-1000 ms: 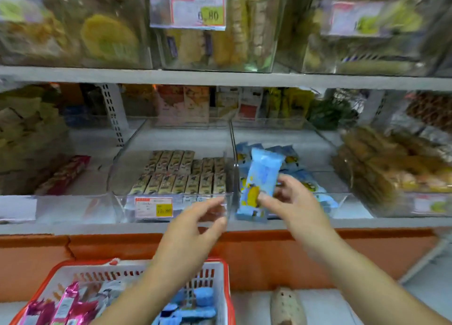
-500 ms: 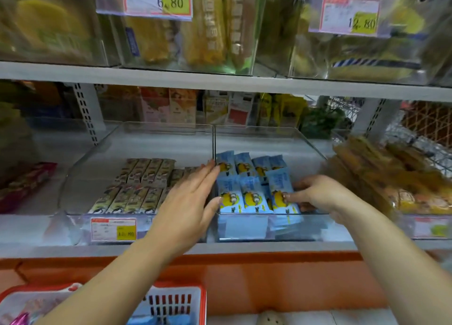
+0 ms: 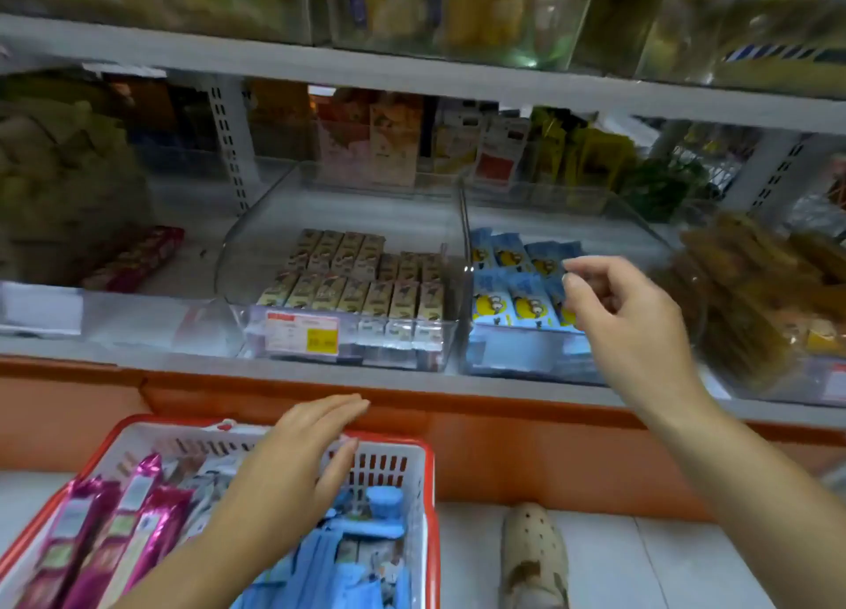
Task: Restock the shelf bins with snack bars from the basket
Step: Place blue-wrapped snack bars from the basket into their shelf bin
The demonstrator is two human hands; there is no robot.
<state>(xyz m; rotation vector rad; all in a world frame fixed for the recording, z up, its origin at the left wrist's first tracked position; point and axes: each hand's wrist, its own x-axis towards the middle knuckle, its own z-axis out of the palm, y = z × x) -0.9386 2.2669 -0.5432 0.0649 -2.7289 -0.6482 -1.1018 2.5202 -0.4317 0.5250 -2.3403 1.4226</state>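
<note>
L grip (image 3: 293, 466) flat open, empty, now down over basket (image 3: 429, 494) w/ 3 pink bars (image 3: 114, 530), blue bars (image 3: 348, 562) inside. R grip (image 3: 627, 324) loose, empty, backed off bin (image 3: 526, 361) w/ blue stock (image 3: 508, 288).

Bare left hand (image 3: 293, 466) and bare right hand (image 3: 627, 329), unsleeved forearms (image 3: 755, 494) running bare to the frame edges, one foot in a beige perforated clog (image 3: 533, 558), dark brown blotches on its upper

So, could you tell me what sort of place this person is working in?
Most likely a shop aisle: clear shelf bins of snack bars, a price tag on one, and a red basket of stock below.
</note>
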